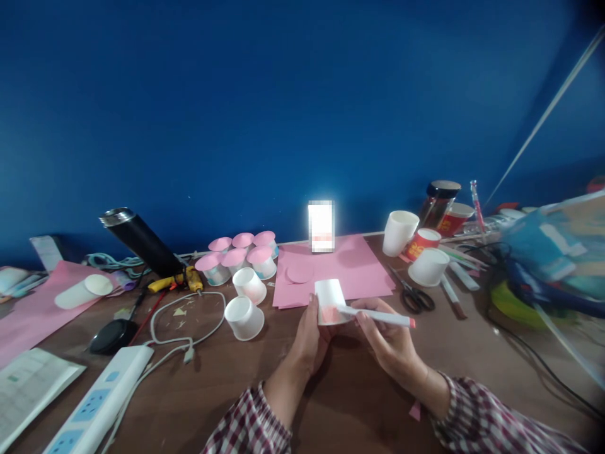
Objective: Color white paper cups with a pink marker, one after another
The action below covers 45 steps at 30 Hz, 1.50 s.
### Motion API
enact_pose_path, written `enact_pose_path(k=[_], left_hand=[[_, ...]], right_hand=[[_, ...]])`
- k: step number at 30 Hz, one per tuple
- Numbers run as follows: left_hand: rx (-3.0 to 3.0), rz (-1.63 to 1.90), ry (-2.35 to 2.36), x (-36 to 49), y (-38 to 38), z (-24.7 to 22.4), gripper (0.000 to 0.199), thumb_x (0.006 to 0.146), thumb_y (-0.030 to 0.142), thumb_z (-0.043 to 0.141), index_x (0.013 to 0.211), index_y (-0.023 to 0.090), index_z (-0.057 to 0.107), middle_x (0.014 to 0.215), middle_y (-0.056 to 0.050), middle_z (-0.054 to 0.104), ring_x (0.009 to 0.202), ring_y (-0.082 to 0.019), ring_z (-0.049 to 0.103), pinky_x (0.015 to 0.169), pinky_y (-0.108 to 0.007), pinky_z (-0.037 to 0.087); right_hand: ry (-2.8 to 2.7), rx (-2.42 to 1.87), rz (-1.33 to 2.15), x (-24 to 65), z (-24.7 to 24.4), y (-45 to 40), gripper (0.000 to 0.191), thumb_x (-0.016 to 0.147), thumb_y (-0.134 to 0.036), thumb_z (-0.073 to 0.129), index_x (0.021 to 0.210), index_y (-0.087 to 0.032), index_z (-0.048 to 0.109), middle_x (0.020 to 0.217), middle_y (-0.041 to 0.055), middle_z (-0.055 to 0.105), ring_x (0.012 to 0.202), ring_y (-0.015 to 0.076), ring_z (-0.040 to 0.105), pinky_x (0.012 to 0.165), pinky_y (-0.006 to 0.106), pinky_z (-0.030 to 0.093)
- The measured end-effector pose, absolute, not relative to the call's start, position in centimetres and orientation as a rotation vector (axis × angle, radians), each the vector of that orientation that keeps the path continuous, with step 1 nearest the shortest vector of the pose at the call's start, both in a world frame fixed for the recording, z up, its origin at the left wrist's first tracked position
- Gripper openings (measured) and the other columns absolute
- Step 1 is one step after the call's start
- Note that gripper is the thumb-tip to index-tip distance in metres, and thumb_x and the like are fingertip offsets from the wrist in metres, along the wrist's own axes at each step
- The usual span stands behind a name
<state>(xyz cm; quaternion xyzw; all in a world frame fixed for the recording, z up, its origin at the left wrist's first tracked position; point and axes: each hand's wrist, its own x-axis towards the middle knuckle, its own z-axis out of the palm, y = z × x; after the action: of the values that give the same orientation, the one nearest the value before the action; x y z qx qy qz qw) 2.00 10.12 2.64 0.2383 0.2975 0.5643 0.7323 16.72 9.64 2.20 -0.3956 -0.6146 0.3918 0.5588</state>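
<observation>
My left hand (311, 337) is closed around a white paper cup (329, 291) whose lower side carries a patch of pink-orange colour. A white marker pen (378, 316) with a coral-coloured end is gripped in my right hand (390, 343), and its other end meets the cup near the coloured patch. Behind the cup lie sheets of pink paper (363, 265) with a pink paper circle (300, 272) on top. To the left stand two white cups, one nearer (244, 318) and one farther (249, 285), beside several cups with pink discs over their tops (259, 255).
Scissors (416, 297), a white cup (428, 267), a red cup (424, 244) and loose markers (452, 295) lie to the right. A glowing screen (321, 226) stands at the wall. On the left are a black tumbler (142, 239), a glue gun (193, 277), a cable and a power strip (99, 400).
</observation>
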Motion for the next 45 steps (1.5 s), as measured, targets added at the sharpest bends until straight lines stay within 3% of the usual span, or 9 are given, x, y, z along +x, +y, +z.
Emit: enact_pose_path(k=[6,11,15,20,29,39,45], left_hand=[[0.469,1.259,0.688,1.9,10.4,1.9,0.055,0.084,0.062,0.064,0.101,0.01,0.068,0.089,-0.012,0.074,0.091,-0.028,0.068,0.091,-0.042,0.049],[0.473,1.277,0.72,1.8,10.5,1.4,0.052,0.087,0.061,0.061,0.096,0.01,0.069,0.083,-0.008,0.071,0.077,-0.02,0.064,0.078,-0.033,0.049],[0.468,1.278,0.72,1.9,10.5,1.5,0.054,0.087,0.06,0.061,0.104,0.01,0.069,0.091,-0.011,0.072,0.084,-0.022,0.065,0.081,-0.035,0.05],[0.481,1.275,0.706,1.9,10.5,1.7,0.053,0.087,0.06,0.06,0.106,0.012,0.069,0.096,-0.013,0.074,0.093,-0.027,0.067,0.087,-0.039,0.051],[0.451,1.317,0.731,2.0,10.6,0.9,0.049,0.085,0.059,0.065,0.095,0.011,0.069,0.074,-0.005,0.066,0.073,-0.018,0.06,0.075,-0.033,0.048],[0.466,1.335,0.694,2.1,10.3,1.3,0.044,0.081,0.056,0.071,0.093,0.015,0.064,0.089,-0.006,0.068,0.084,-0.018,0.061,0.082,-0.032,0.048],[0.515,1.32,0.706,2.0,10.2,1.3,0.043,0.084,0.058,0.067,0.089,0.015,0.063,0.081,-0.005,0.066,0.077,-0.017,0.059,0.079,-0.032,0.046]], right_hand=[[-1.446,-0.955,0.922,16.8,2.4,9.3,0.023,0.093,-0.041,0.061,0.088,-0.019,0.066,0.073,0.0046,0.067,0.061,0.0155,0.059,0.052,0.024,0.048],[-1.431,-0.922,0.918,16.9,2.3,9.2,0.022,0.095,-0.04,0.06,0.093,-0.019,0.067,0.072,0.0044,0.068,0.064,0.0169,0.063,0.056,0.026,0.052],[-1.454,-0.916,0.885,17.1,2.1,9.4,0.022,0.095,-0.041,0.061,0.098,-0.02,0.068,0.073,0.0054,0.07,0.07,0.0205,0.068,0.058,0.028,0.056],[-1.505,-0.922,0.794,17.1,2.4,9.3,0.017,0.094,-0.035,0.061,0.1,-0.021,0.067,0.087,0.0083,0.074,0.08,0.0225,0.071,0.063,0.029,0.058],[-1.726,-0.872,0.488,16.9,4.2,9.1,0.009,0.091,-0.016,0.057,0.096,-0.02,0.064,0.081,0.0037,0.07,0.069,0.0167,0.067,0.064,0.027,0.055],[-1.828,-0.837,0.37,16.5,4.7,9.0,0.012,0.091,-0.014,0.057,0.097,-0.02,0.065,0.08,0.0046,0.071,0.067,0.0168,0.068,0.063,0.026,0.056],[-1.831,-0.891,0.394,16.6,5.0,8.9,0.01,0.092,-0.017,0.057,0.096,-0.021,0.066,0.081,0.0055,0.072,0.068,0.0182,0.069,0.064,0.028,0.056]])
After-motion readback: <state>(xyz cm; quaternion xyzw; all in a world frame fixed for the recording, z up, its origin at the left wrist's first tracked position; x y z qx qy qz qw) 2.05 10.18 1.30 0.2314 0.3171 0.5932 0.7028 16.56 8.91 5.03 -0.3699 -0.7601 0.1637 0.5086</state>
